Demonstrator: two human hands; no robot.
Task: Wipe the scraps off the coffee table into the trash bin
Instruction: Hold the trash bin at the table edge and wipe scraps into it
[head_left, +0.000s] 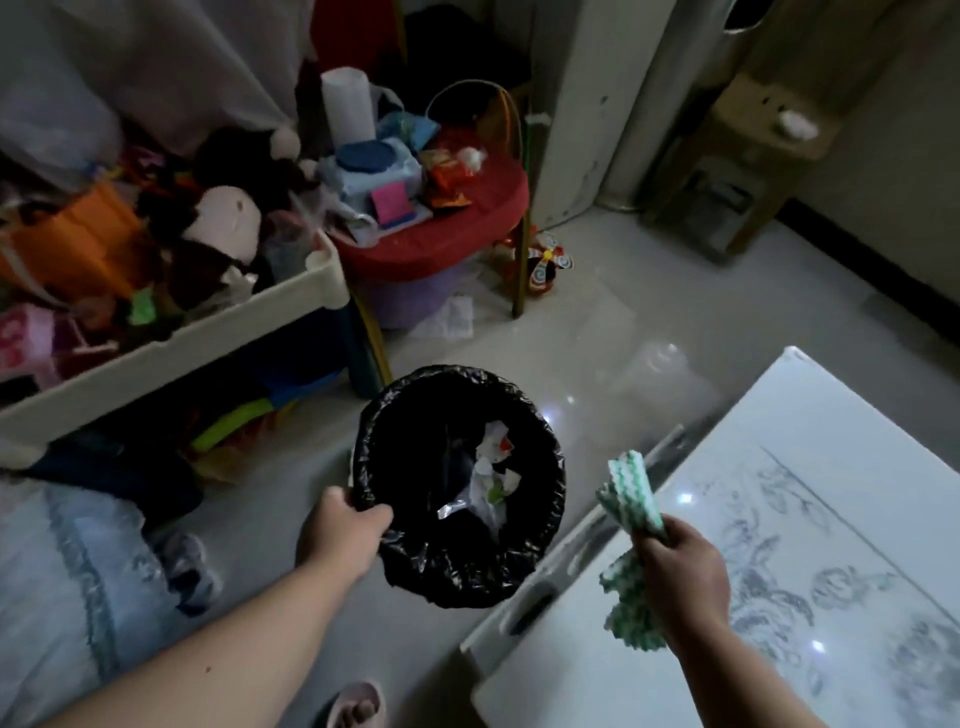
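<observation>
Two hands I see closed: left hand (340, 538) grips the trash bin's (545, 499) rim just off the coffee table's (831, 441) left edge, right hand (685, 574) clutches a green-white cloth (631, 491) above that edge.

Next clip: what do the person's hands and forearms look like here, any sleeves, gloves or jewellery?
Both forearms are bare as far as the frame shows: no sleeves. The left hand and right hand wear no gloves, and no watch, bracelet or ring is visible. The dim light hides finer detail.

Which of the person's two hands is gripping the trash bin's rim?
The left hand: its fingers hold the black-lined trash bin, while the right hand holds a green-and-white cloth.
</observation>
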